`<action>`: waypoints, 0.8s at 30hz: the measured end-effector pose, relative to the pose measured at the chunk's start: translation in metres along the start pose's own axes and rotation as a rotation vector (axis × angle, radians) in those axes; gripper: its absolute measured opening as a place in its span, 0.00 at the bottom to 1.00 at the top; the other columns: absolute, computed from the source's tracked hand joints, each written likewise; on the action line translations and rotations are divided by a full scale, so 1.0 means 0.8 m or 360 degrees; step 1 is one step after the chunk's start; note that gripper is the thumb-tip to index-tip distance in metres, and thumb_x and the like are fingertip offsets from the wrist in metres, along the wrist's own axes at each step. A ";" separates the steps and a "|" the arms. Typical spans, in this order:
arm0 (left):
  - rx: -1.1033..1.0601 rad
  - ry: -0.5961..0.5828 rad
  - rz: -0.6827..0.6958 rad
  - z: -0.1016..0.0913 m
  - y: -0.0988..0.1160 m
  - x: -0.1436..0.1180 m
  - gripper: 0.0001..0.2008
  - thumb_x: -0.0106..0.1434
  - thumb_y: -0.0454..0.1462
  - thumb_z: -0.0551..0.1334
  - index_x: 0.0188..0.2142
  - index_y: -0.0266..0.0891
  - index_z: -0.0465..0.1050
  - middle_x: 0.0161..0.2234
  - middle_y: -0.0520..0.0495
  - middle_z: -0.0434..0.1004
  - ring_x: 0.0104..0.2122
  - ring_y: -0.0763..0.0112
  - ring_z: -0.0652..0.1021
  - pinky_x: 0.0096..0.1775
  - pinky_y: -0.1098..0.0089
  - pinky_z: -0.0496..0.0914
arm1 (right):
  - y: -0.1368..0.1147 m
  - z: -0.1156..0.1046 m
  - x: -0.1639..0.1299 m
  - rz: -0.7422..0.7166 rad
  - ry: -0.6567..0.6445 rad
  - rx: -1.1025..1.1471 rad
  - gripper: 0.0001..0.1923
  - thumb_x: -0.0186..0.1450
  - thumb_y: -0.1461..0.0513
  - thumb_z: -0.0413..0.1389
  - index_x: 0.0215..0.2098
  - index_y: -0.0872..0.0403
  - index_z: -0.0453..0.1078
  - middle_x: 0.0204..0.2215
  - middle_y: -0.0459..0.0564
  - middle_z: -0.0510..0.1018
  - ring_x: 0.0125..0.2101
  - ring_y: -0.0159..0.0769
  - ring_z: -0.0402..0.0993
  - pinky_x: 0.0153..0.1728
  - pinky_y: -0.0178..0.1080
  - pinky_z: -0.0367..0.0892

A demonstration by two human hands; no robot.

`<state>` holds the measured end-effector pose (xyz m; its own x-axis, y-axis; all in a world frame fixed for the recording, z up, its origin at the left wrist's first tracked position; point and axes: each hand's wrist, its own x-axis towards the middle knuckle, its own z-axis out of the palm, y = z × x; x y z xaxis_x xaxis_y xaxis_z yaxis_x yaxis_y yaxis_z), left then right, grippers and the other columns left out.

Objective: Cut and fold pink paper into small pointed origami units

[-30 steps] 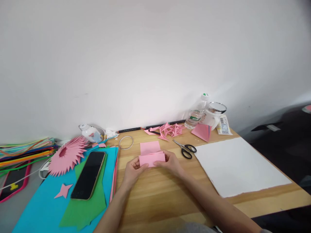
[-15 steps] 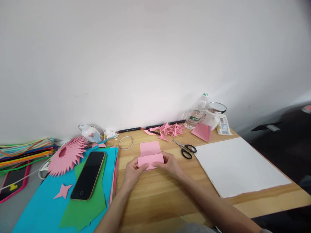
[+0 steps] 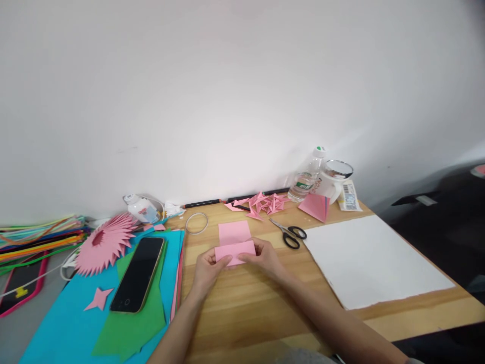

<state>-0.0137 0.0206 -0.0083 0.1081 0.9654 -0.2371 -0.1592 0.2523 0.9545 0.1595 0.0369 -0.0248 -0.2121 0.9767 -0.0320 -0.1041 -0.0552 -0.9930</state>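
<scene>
Between my two hands is a folded pink paper (image 3: pixel 235 251), its long edge running left to right. My left hand (image 3: pixel 209 265) pinches its left end, thumb on the near face. At the other end my right hand (image 3: pixel 263 255) grips it the same way, fingers tucked behind. Just beyond lies a flat pink paper piece (image 3: pixel 234 232) on the wooden table (image 3: pixel 242 318), its near edge hidden by the held one. Black-handled scissors (image 3: pixel 291 234) rest right of my right hand. A thin ring (image 3: pixel 196 223) lies beyond my left hand.
Pink folded pieces (image 3: pixel 265 203) lie near the wall. A water bottle (image 3: pixel 305 177) and white mug (image 3: pixel 331 189) stand back right, white board (image 3: pixel 375 260) in front. At left are a phone (image 3: pixel 138 273), blue sheets (image 3: pixel 71 308) and a pink pleated ring (image 3: pixel 104 242).
</scene>
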 end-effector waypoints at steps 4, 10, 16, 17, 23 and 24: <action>-0.0009 0.0008 -0.0001 0.000 0.001 0.000 0.19 0.44 0.41 0.73 0.36 0.34 0.78 0.34 0.43 0.82 0.32 0.59 0.81 0.37 0.62 0.76 | 0.002 0.000 0.001 0.0007 0.0007 0.0009 0.19 0.46 0.51 0.66 0.27 0.56 0.70 0.23 0.45 0.74 0.24 0.34 0.67 0.26 0.35 0.62; -0.0024 0.0007 -0.0011 0.000 0.000 0.001 0.19 0.44 0.41 0.73 0.36 0.33 0.78 0.34 0.42 0.82 0.32 0.59 0.81 0.36 0.62 0.76 | 0.005 -0.001 0.002 -0.0002 -0.0024 0.0073 0.19 0.46 0.52 0.66 0.29 0.57 0.70 0.24 0.45 0.74 0.25 0.33 0.67 0.27 0.35 0.61; -0.0030 -0.0002 -0.0030 0.000 0.000 0.001 0.20 0.45 0.42 0.72 0.36 0.34 0.78 0.34 0.42 0.82 0.32 0.60 0.81 0.35 0.63 0.76 | 0.001 -0.002 0.002 0.0046 -0.0043 0.0138 0.21 0.44 0.54 0.68 0.31 0.55 0.68 0.24 0.43 0.72 0.24 0.32 0.65 0.26 0.34 0.60; -0.0036 -0.0015 -0.0025 0.000 0.000 0.000 0.20 0.45 0.43 0.72 0.37 0.34 0.78 0.35 0.42 0.82 0.33 0.59 0.81 0.35 0.63 0.76 | 0.000 -0.002 0.002 0.0053 -0.0037 0.0139 0.22 0.43 0.54 0.68 0.31 0.55 0.68 0.24 0.43 0.72 0.24 0.31 0.65 0.26 0.34 0.60; -0.0077 -0.0048 -0.0010 0.001 0.002 -0.001 0.22 0.46 0.44 0.71 0.40 0.35 0.77 0.38 0.41 0.81 0.36 0.57 0.80 0.35 0.62 0.76 | -0.001 -0.001 0.002 0.0074 -0.0019 0.0154 0.22 0.43 0.54 0.68 0.30 0.55 0.67 0.23 0.42 0.70 0.23 0.30 0.63 0.25 0.33 0.58; -0.0081 -0.0050 -0.0013 0.001 0.002 0.000 0.23 0.46 0.43 0.71 0.41 0.34 0.77 0.38 0.41 0.81 0.36 0.58 0.80 0.35 0.62 0.76 | 0.000 -0.001 0.002 0.0075 -0.0020 0.0162 0.22 0.43 0.54 0.68 0.30 0.55 0.67 0.23 0.42 0.70 0.23 0.30 0.63 0.25 0.33 0.58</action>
<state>-0.0136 0.0206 -0.0067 0.1402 0.9610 -0.2382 -0.2077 0.2637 0.9420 0.1600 0.0387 -0.0246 -0.2314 0.9699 -0.0765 -0.1916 -0.1225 -0.9738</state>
